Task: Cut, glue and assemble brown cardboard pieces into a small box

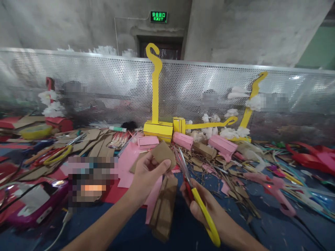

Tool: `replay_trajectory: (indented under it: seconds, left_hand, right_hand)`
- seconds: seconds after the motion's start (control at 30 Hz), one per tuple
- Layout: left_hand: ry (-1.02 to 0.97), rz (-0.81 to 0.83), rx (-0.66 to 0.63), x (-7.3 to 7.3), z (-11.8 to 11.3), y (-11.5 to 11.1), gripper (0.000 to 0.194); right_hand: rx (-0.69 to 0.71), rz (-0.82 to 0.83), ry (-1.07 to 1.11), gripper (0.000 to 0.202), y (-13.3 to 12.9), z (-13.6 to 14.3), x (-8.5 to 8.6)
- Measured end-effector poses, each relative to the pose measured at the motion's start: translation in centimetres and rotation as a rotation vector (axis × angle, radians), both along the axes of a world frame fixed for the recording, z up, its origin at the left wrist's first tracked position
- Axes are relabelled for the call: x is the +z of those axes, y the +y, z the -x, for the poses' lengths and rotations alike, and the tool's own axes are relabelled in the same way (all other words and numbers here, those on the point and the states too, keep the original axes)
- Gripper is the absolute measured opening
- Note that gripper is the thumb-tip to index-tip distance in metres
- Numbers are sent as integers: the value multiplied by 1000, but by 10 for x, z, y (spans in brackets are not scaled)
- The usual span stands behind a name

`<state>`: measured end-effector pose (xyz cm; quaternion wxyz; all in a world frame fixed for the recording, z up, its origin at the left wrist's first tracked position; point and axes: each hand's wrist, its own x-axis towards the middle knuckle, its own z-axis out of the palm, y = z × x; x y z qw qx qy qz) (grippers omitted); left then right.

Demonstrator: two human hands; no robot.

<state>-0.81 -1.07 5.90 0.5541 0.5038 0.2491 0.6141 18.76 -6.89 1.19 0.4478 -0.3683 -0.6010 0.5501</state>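
My left hand (149,172) pinches a small piece of brown cardboard (162,153) between thumb and fingers. In my right hand (202,202) is a pair of scissors (206,216) with red and yellow handles; the blades point up and away, just right of the cardboard and seemingly apart from it. Below both hands lies a longer folded cardboard strip (164,209) on the blue table. Pink paper (131,164) spreads out behind my left wrist. Small pink boxes (148,141) sit just beyond the cardboard piece.
Yellow hook-shaped cardboard pieces on boxes (158,130) stand before a perforated metal screen (115,90). A pink glue gun (274,191) lies to the right among cardboard scraps (238,191). At left are a purple device (39,205) and yellow-handled scissors (59,155).
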Motion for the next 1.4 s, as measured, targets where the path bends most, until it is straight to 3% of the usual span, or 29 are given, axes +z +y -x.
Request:
replay_trajectory:
  seconds: [0.2,0.4,0.8,1.4]
  left_hand:
    - [-1,18,-5,2,-2,-4,27]
    - [21,7,-14,5,0,-3,29]
    - [31,18,-12,3,1,-1,31]
    - [4,9,-49,2,2,0,27]
  right_hand:
    - [36,-31,-33,46,0,10,9]
    - [57,53,-4,51,-4,10,13]
    - [168,36,9,44,0,6,-3]
    - [172,54,-58,41,-4,7,6]
